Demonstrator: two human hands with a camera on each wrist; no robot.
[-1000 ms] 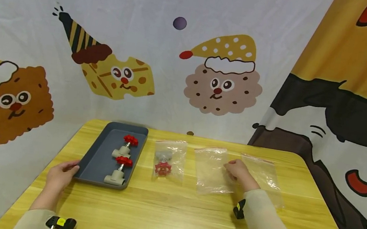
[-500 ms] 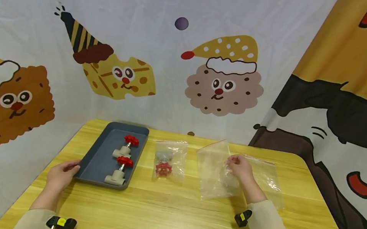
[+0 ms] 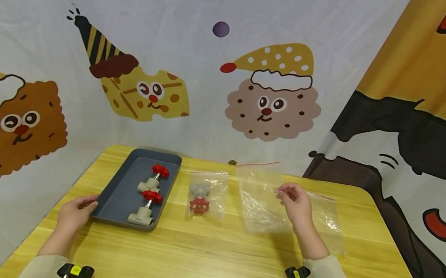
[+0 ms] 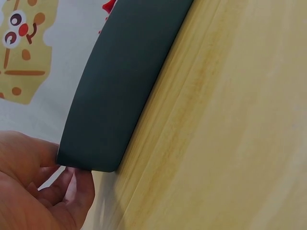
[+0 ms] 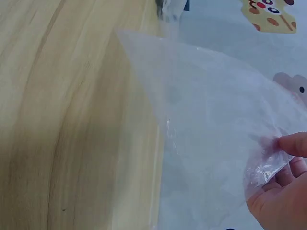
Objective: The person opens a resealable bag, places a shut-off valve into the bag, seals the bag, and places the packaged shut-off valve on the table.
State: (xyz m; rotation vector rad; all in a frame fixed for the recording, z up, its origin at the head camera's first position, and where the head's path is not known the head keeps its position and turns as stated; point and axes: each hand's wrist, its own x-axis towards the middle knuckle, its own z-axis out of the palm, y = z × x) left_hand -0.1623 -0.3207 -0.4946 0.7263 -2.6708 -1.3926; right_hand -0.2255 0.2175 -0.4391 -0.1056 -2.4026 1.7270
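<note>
My left hand (image 3: 73,217) holds the near left corner of the grey tray (image 3: 115,200). In the left wrist view its fingers (image 4: 79,196) are bent against the end of that tray. Two valves stand in the tray, the nearer valve (image 3: 141,216) and the farther valve (image 3: 150,184), each with a beige body and a red handwheel. My right hand (image 3: 299,209) pinches the right side of a clear zip bag (image 3: 259,200) with a red line along its top. In the right wrist view this bag (image 5: 206,100) hangs tilted, creased at the fingertips, with nothing inside.
A zip bag (image 3: 219,190) with a red-wheeled valve (image 3: 199,205) inside lies beside the tray. Another clear bag (image 3: 330,223) lies flat at the right, partly behind the right hand. The wooden table (image 3: 189,266) ends at a printed cloth backdrop (image 3: 189,134).
My right hand has lifted the middle zip bag by its right side, and its top edge has risen and tilted. The left hand and the tray have stayed in place.
</note>
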